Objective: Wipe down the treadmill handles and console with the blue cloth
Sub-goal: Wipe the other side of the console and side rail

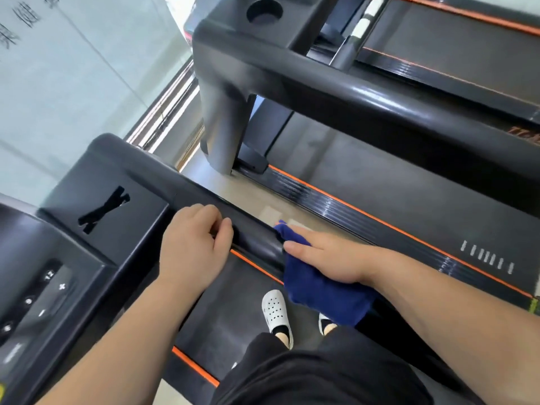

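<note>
The black right handle (257, 238) of the treadmill runs from the console (96, 229) toward the lower right. My left hand (193, 247) rests on top of the handle close to the console, fingers curled over it. My right hand (330, 258) presses the blue cloth (321, 290) around the handle a little further back; the cloth drapes down over the handle's near side. Console buttons (43, 299) show at the far left.
A second treadmill (321, 83) with a cup holder (264, 10) stands alongside on the right, its orange-edged side rail (380, 226) close to my handle. A glass wall (73, 83) lies ahead on the left. My feet in white shoes (274, 314) stand on the belt.
</note>
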